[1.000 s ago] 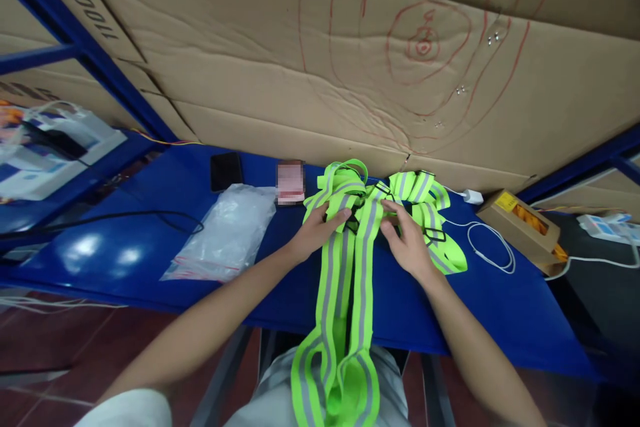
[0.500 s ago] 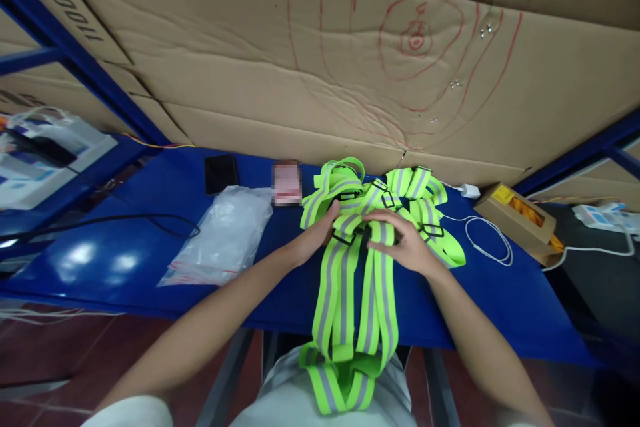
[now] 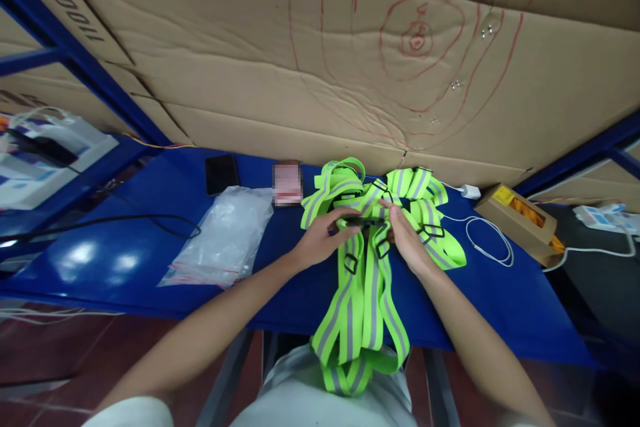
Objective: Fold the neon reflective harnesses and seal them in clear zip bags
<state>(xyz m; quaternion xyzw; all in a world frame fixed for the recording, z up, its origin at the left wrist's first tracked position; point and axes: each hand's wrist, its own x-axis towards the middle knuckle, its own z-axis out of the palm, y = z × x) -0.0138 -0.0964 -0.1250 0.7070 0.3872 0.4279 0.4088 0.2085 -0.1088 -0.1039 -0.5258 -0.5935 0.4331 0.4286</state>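
Note:
A lime-yellow reflective strap vest [image 3: 373, 293] with grey stripes hangs from the table down onto my lap. My left hand [image 3: 325, 237] pinches the vest's black buckle [image 3: 363, 221] between thumb and fingers. At the buckle's other end my right hand [image 3: 406, 240] is seen edge-on, closed at the strap; its inner fingers are mostly hidden. Just below the hands hang two black strap adjusters, one on the left strap [image 3: 351, 264] and one on the right strap [image 3: 383, 249]. More lime-yellow straps [image 3: 335, 177] with black adjusters lie heaped behind my hands.
Left on the blue table [image 3: 125, 213] are a clear plastic bag [image 3: 225, 233], a black phone [image 3: 221, 174] and a small blurred pink item [image 3: 287, 183]. At right lie a white cable [image 3: 487, 240] and an open cardboard box [image 3: 520, 223]. A cardboard wall [image 3: 225, 47] stands behind.
My left hand has turned palm inward and now grips the buckle. The right hand has turned edge-on at its right side. The front straps and their adjusters have shifted, and the lower loop has risen slightly.

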